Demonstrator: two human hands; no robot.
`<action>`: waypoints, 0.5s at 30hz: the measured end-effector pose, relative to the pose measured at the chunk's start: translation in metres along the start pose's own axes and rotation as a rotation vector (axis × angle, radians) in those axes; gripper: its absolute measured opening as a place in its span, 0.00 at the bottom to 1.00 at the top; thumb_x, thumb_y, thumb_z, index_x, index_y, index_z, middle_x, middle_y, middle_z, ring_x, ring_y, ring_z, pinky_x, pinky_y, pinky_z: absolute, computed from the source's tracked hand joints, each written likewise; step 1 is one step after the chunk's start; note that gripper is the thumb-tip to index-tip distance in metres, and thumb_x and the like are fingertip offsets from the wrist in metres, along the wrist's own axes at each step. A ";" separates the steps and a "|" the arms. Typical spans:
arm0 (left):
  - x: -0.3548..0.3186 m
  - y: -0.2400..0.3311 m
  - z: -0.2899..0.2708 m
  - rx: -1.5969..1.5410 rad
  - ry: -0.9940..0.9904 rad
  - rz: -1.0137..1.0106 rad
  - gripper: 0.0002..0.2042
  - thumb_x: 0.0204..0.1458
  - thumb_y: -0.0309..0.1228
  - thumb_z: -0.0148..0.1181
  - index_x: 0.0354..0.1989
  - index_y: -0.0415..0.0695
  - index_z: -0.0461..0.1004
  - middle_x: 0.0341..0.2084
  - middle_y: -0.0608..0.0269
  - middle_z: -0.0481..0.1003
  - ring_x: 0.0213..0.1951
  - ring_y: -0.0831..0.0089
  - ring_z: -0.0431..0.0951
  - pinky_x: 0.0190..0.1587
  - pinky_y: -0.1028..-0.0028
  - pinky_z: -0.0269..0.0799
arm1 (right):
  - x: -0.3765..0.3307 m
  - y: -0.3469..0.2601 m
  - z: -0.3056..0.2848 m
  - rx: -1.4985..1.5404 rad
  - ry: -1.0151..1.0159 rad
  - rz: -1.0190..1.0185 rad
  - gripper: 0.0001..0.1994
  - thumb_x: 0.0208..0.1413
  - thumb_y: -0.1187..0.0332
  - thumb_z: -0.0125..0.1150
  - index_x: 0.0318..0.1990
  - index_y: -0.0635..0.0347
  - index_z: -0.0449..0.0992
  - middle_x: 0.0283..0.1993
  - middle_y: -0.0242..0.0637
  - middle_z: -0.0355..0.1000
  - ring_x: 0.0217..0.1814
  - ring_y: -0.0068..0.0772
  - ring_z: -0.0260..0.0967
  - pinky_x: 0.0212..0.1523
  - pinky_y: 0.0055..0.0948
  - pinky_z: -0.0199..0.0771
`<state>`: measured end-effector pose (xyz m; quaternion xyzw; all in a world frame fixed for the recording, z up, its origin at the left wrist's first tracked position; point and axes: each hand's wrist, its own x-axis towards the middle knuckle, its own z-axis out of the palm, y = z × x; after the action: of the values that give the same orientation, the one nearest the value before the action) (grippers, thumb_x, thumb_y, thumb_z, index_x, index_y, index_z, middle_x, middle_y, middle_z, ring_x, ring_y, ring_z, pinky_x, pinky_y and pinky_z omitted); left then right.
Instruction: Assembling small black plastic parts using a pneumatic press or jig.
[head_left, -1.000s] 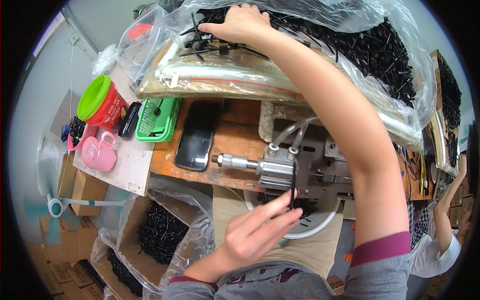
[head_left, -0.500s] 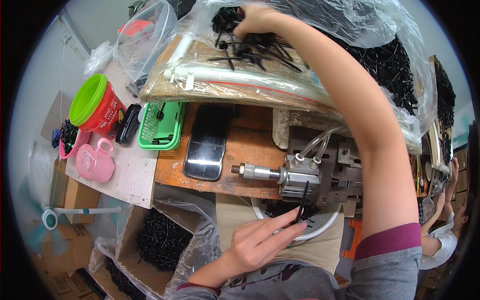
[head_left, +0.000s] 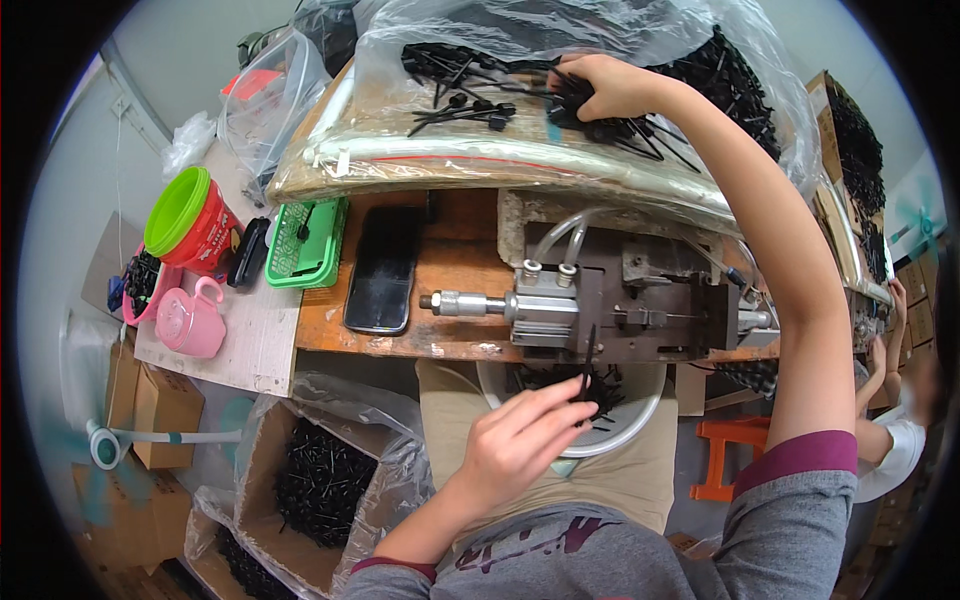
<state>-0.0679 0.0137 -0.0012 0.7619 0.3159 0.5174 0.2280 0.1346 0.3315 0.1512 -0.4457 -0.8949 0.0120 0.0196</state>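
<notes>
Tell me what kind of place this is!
Probably a small factory workshop. A metal machine sits on the bench, a box holds lots of small black parts, and another person is at the right.

And my right hand [head_left: 608, 88] has swept rightward along the far board [head_left: 385, 122], away from its left end! A clump of black pieces [head_left: 570, 98] is bunched in my grip now, with a loose scatter [head_left: 463, 113] uncovered where the hand was. My forearm [head_left: 785, 225] has swung right too: out comes the machine's right end [head_left: 715, 318], and the orange stool [head_left: 716, 462], near right, shows more fully.
</notes>
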 end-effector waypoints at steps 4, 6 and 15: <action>0.013 0.003 0.014 0.038 -0.013 -0.036 0.14 0.41 0.23 0.74 0.39 0.42 0.84 0.48 0.55 0.77 0.39 0.68 0.81 0.37 0.72 0.78 | -0.035 0.014 -0.008 0.107 -0.041 -0.020 0.29 0.41 0.69 0.69 0.57 0.54 0.76 0.52 0.42 0.75 0.53 0.42 0.72 0.57 0.35 0.72; 0.020 0.004 0.025 0.016 -0.012 -0.042 0.15 0.41 0.22 0.73 0.40 0.41 0.83 0.49 0.55 0.76 0.42 0.66 0.81 0.40 0.71 0.80 | -0.048 0.017 -0.011 0.192 -0.071 -0.080 0.26 0.41 0.70 0.70 0.54 0.53 0.78 0.50 0.40 0.76 0.51 0.41 0.73 0.55 0.34 0.73; 0.036 0.014 0.058 0.279 -0.080 0.036 0.16 0.41 0.24 0.72 0.41 0.37 0.80 0.56 0.51 0.75 0.44 0.59 0.81 0.46 0.66 0.80 | -0.132 0.002 -0.017 0.005 0.382 0.011 0.17 0.45 0.62 0.76 0.39 0.59 0.77 0.32 0.31 0.65 0.31 0.27 0.58 0.34 0.29 0.65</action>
<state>-0.0007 0.0288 0.0104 0.8117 0.3617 0.4417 0.1229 0.2168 0.2273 0.1649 -0.4449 -0.8724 -0.0706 0.1900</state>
